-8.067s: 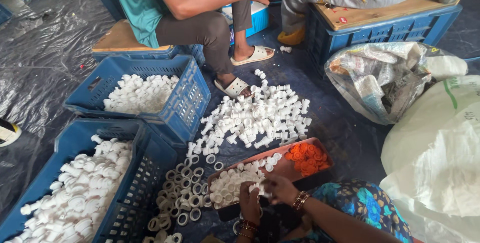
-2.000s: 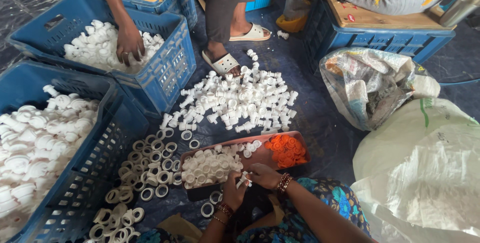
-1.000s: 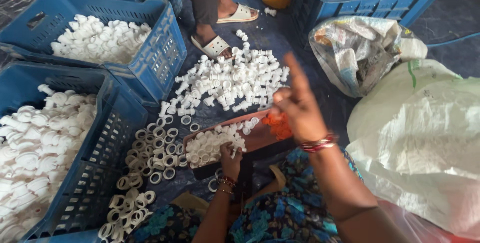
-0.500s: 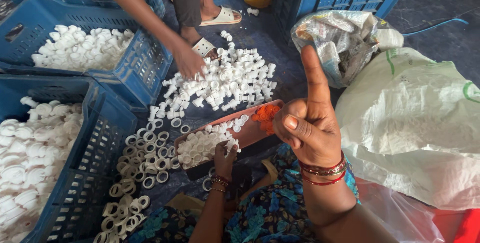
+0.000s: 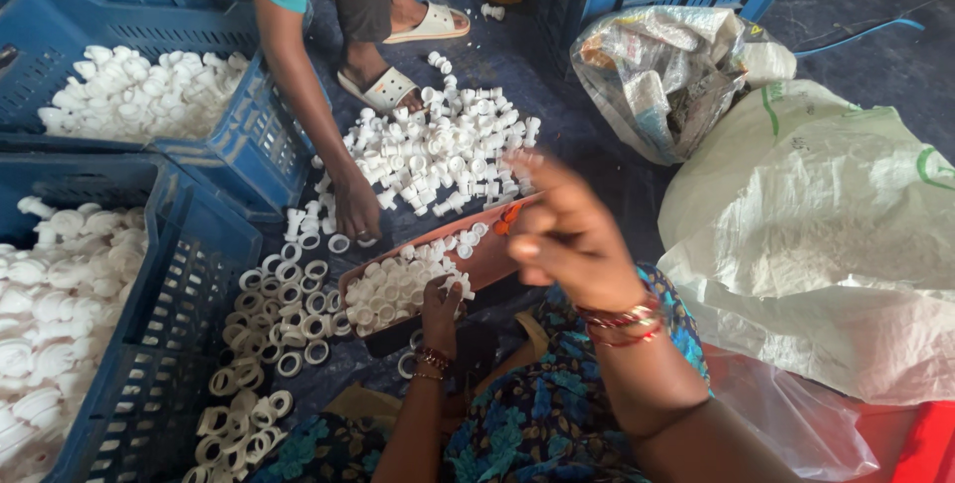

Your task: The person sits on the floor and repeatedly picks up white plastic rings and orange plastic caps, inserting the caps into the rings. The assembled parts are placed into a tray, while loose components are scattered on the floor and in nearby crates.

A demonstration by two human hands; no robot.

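My left hand rests at the near edge of a brown tray that holds small white plastic caps and, at its far end, a few orange pieces. Its fingers are curled at the caps; whether it grips one I cannot tell. My right hand is raised above the tray, blurred, with fingers loosely bent and nothing visible in it. Red bangles circle that wrist. A heap of white caps lies on the floor beyond the tray.
Another person's hand reaches down to white rings on the floor. Two blue crates at the left hold white caps. A clear bag of scraps and a big white sack lie at the right.
My right hand has lowered from its raised, finger-up pose toward the tray. The other person's hand has moved from the cap heap down to the rings. My left hand stays at the tray.
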